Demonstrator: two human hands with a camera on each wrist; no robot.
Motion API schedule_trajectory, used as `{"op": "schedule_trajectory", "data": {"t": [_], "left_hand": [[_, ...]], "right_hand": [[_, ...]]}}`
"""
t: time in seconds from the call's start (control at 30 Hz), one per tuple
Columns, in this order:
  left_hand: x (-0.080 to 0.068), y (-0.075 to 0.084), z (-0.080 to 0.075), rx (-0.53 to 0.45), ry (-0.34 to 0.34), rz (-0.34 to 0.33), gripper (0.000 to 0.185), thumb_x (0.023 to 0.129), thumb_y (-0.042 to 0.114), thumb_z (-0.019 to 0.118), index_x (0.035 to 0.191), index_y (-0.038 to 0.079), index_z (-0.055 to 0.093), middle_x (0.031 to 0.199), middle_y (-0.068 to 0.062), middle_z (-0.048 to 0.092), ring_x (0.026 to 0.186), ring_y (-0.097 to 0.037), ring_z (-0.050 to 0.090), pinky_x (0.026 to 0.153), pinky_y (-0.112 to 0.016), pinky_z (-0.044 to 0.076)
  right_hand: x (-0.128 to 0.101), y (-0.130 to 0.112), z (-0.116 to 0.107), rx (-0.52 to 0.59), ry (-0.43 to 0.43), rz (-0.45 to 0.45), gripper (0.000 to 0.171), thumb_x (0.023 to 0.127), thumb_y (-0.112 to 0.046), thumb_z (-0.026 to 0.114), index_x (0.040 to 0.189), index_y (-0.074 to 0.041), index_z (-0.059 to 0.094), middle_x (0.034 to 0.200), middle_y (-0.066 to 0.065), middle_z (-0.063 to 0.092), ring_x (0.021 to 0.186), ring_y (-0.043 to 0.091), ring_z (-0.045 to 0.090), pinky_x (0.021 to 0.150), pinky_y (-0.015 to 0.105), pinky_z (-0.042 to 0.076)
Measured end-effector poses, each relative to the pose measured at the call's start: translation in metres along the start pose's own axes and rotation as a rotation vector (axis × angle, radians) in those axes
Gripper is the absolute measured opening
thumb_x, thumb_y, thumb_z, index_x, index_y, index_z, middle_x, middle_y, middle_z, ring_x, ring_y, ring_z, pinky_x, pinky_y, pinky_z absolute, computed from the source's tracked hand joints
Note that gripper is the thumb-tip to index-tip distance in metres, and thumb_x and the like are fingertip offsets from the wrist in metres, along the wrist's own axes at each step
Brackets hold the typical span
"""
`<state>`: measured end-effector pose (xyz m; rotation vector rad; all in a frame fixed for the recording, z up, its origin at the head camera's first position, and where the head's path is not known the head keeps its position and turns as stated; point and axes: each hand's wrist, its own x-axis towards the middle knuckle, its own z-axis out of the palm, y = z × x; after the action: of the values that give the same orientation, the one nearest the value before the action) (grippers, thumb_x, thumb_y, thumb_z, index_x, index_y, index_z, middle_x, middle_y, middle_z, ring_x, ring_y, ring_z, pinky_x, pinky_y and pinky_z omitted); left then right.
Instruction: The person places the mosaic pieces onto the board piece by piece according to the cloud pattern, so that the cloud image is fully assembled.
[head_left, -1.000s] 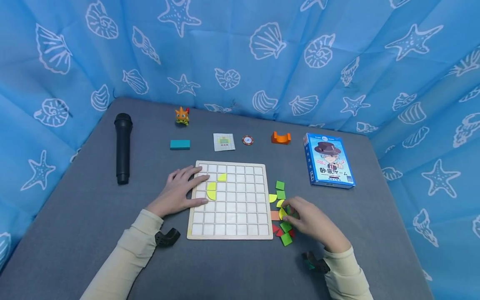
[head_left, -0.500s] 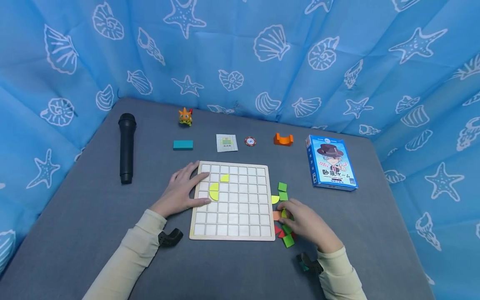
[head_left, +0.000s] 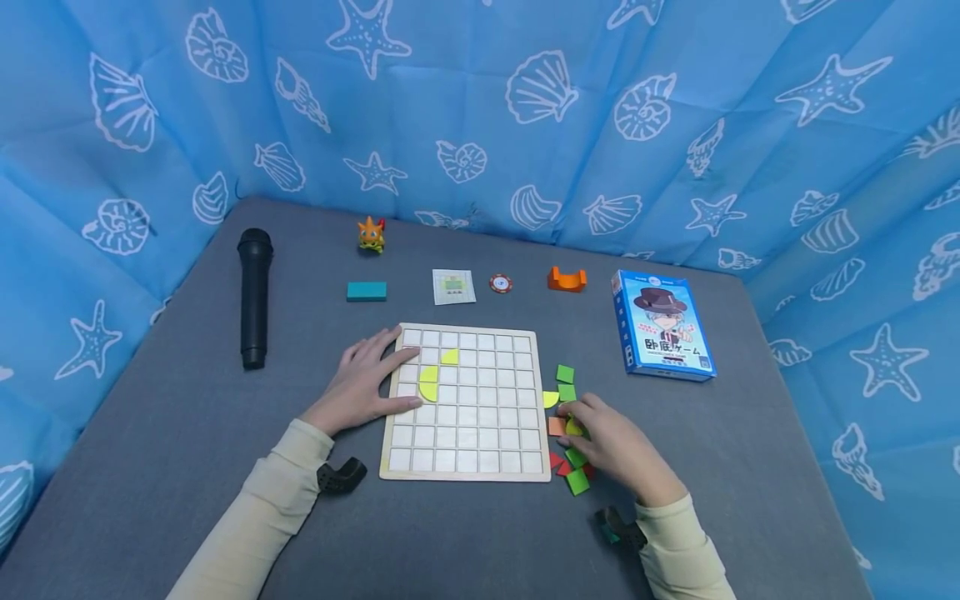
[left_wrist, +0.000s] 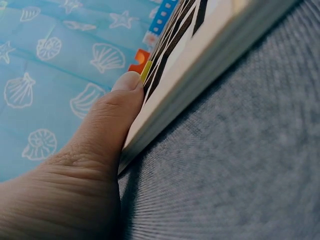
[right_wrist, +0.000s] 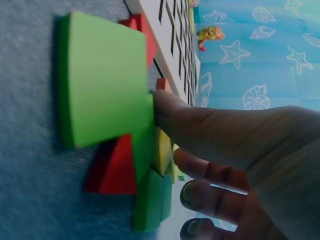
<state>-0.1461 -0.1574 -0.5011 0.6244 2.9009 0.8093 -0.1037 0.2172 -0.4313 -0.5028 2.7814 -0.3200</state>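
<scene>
Just right of centre in the head view, the right hand [head_left: 615, 446] curls its fingers round a small yellow quarter-round tile [head_left: 573, 427] amid the loose green, red and orange tiles [head_left: 576, 481] beside the square wooden grid board [head_left: 465, 404]. Meanwhile the left hand [head_left: 360, 385] lies flat with straight fingers on the board's left edge, near two yellow tiles [head_left: 429, 385] already set in its cells.

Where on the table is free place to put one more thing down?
Bare table lies in front of the microphone, left of the left hand; also right of the right hand, in front of the box. Crowded: the pieces beside the board.
</scene>
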Motion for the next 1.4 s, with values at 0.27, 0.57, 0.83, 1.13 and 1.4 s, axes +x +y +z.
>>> {"op": "schedule_trajectory", "data": {"t": [0.27, 0.57, 0.83, 1.13, 1.4], "left_hand": [[0.000, 0.000, -0.001, 0.003, 0.004, 0.005, 0.084, 0.079, 0.072, 0.058, 0.148, 0.030, 0.038, 0.161, -0.005, 0.014, 0.147, -0.031, 0.014, 0.111, -0.059, 0.014], [-0.001, 0.001, 0.000, 0.003, 0.002, -0.008, 0.084, 0.079, 0.073, 0.057, 0.148, 0.030, 0.038, 0.161, -0.004, 0.014, 0.147, -0.030, 0.014, 0.112, -0.058, 0.013], [-0.001, 0.003, -0.002, 0.011, 0.004, -0.009, 0.084, 0.078, 0.072, 0.059, 0.148, 0.029, 0.039, 0.160, -0.006, 0.015, 0.146, -0.031, 0.015, 0.112, -0.059, 0.014], [-0.002, 0.002, -0.001, 0.013, 0.004, -0.007, 0.083, 0.079, 0.071, 0.059, 0.148, 0.029, 0.038, 0.160, -0.006, 0.015, 0.146, -0.031, 0.015, 0.112, -0.059, 0.014], [0.000, 0.003, -0.001, 0.026, 0.005, -0.023, 0.093, 0.077, 0.074, 0.058, 0.151, 0.023, 0.032, 0.160, -0.006, 0.016, 0.146, -0.030, 0.016, 0.112, -0.058, 0.015]], "right_hand": [[0.001, 0.003, 0.003, 0.014, 0.017, 0.003, 0.024, 0.085, -0.024, 0.074, 0.106, -0.014, 0.067, 0.093, -0.002, 0.054, 0.076, 0.010, 0.049, 0.067, 0.024, 0.048], [0.005, 0.003, -0.004, 0.058, 0.105, -0.024, 0.025, 0.089, -0.023, 0.070, 0.110, -0.011, 0.062, 0.098, 0.001, 0.057, 0.076, 0.010, 0.050, 0.063, 0.023, 0.048], [0.022, -0.004, -0.008, 0.098, 0.179, -0.123, 0.025, 0.090, -0.025, 0.068, 0.111, -0.012, 0.062, 0.099, 0.001, 0.059, 0.077, 0.010, 0.054, 0.061, 0.020, 0.048], [0.047, -0.015, -0.007, 0.101, 0.174, -0.214, 0.024, 0.090, -0.020, 0.069, 0.112, -0.011, 0.062, 0.103, 0.001, 0.060, 0.083, 0.011, 0.055, 0.072, 0.027, 0.053], [0.071, -0.031, -0.012, 0.073, 0.139, -0.269, 0.024, 0.091, -0.021, 0.067, 0.112, -0.010, 0.064, 0.103, 0.001, 0.062, 0.083, 0.011, 0.056, 0.073, 0.027, 0.053]]}}
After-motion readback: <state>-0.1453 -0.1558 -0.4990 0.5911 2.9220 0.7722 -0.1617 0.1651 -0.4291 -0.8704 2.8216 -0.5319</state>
